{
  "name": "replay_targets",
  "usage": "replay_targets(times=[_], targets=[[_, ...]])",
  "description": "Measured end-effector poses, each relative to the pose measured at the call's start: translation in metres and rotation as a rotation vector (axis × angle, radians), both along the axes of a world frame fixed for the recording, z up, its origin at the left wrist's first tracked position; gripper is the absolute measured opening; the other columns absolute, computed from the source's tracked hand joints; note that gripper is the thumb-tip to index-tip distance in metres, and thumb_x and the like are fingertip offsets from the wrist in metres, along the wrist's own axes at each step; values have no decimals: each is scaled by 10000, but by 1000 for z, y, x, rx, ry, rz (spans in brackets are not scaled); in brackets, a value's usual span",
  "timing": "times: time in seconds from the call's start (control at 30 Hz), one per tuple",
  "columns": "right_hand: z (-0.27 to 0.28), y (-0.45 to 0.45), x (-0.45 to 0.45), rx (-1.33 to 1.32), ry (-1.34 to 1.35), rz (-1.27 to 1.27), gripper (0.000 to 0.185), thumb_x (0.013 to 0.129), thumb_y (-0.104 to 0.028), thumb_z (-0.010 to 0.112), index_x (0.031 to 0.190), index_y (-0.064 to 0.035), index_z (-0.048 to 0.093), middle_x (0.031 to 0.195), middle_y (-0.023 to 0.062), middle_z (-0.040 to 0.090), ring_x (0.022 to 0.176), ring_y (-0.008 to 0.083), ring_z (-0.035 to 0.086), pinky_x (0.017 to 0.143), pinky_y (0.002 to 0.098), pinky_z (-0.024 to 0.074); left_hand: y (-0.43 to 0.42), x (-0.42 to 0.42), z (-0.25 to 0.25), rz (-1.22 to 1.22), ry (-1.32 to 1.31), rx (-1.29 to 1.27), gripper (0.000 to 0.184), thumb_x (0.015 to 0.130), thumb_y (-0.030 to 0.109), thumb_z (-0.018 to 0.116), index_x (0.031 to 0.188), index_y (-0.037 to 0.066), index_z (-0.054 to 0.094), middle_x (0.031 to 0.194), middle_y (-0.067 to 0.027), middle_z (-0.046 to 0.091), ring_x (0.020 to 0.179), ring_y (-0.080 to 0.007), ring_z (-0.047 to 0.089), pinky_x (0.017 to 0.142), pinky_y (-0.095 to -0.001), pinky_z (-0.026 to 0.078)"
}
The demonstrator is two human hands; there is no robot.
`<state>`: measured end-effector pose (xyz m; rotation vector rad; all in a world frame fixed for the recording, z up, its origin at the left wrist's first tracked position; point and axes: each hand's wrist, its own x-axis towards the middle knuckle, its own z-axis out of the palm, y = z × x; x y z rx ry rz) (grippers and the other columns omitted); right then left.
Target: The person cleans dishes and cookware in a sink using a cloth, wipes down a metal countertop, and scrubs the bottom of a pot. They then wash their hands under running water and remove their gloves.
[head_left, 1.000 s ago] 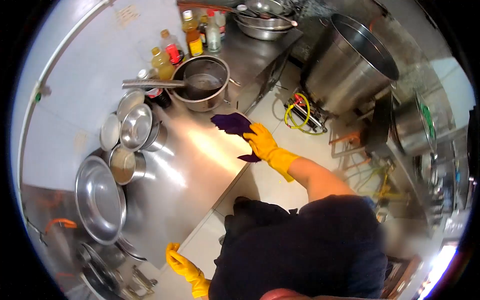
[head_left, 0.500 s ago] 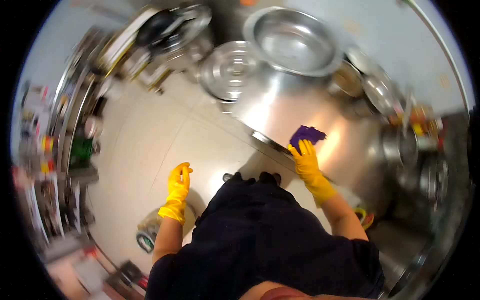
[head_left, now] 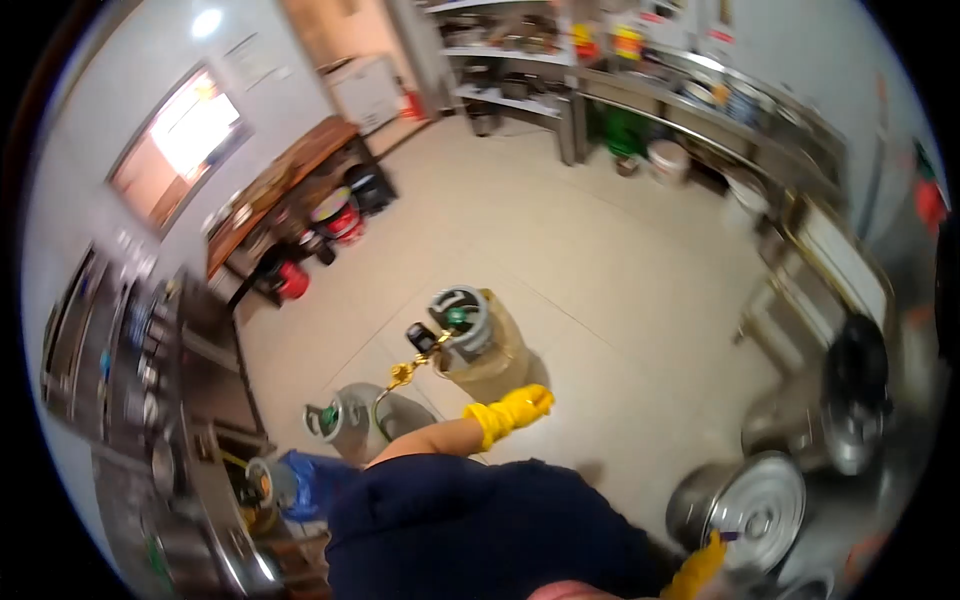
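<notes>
My left hand (head_left: 518,410), in a yellow rubber glove, is beside a gas cylinder (head_left: 460,320) with a grey collar and green valve. Its fingers are curled together and no object shows in them. At the bottom right, my right hand (head_left: 698,570), gloved in yellow too, is partly cut off by the frame. A small bit of purple cloth (head_left: 729,537) shows at its fingertips, in front of a round metal lid (head_left: 757,512) on a large pot.
A second cylinder (head_left: 345,420) lies left of the first, joined by a hose with a brass fitting (head_left: 402,374). A wooden bench (head_left: 290,175), shelving (head_left: 510,52) and a sink counter (head_left: 700,115) line the room. A black-handled pan (head_left: 855,370) sits at the right.
The view has swung round from the steel table to the open floor and far walls. The purple cloth, earlier spread on the table under my right hand, now shows only as a small piece.
</notes>
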<state>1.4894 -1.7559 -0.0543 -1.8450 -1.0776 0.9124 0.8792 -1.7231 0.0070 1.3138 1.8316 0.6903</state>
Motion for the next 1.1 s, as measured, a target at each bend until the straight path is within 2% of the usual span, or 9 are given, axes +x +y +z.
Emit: replay_targets(times=[0.03,0.37,0.5,0.6,0.67,0.8,0.87,0.93,1.1], targets=[[2,17,-7,-77,39,4,401,971,-115,484,1354,0,512,1314,224,551,1115,330,588,999,414,467,12,2,-2,-29,-43,-13,283,954,300,573,1087,62,647,970,-126,700,888,-239,679,809,-380,524],[-13,212,-53,-221,57,335,413,939,-17,501,1351,7,491,1335,204,547,1175,312,574,993,394,476,136,-27,-56,106,306,-83,345,921,368,540,1063,82,670,1032,-200,695,964,-404,658,837,-469,523],[-18,297,-28,-118,94,518,425,926,22,508,1350,9,483,1344,197,545,1199,304,568,991,386,480,127,-18,22,350,304,-443,406,924,396,540,1129,74,680,1105,-210,686,1021,-393,656,902,-479,500],[47,378,-98,-280,200,579,361,961,-49,512,1321,-55,523,1267,122,578,1014,221,542,833,322,482,87,-52,-134,225,147,-379,416,955,395,514,1150,62,669,1086,-183,695,1052,-378,640,964,-446,462],[92,425,-158,-426,310,626,299,998,-129,514,1293,-119,566,1189,49,612,823,139,518,675,260,484,77,-33,-121,265,88,-501,399,957,378,519,1141,56,666,1071,-181,695,1033,-365,641,949,-439,467],[77,526,-289,-215,311,834,371,941,-34,609,1284,-174,592,1155,46,613,955,138,590,759,252,512,100,-27,-130,325,-12,-684,365,961,344,528,1122,44,658,1043,-175,693,994,-339,643,918,-423,478],[50,576,-325,61,235,971,376,930,-15,608,1277,-160,596,1172,59,600,1015,154,578,817,282,506,145,-35,-141,310,-27,-749,348,963,328,532,1113,38,654,1028,-172,693,975,-326,644,902,-415,484],[115,612,-361,-331,455,970,387,932,5,591,1297,-124,573,1186,89,612,1090,191,576,885,313,499,196,-56,-153,291,-35,-778,332,965,311,537,1104,32,650,1014,-169,692,955,-313,645,887,-408,489],[128,733,-394,-184,678,907,352,949,23,536,1290,-61,538,1123,119,644,993,206,624,871,316,517,376,-137,-145,200,-7,-658,291,970,269,548,1081,16,641,978,-161,691,907,-281,647,848,-388,503]])
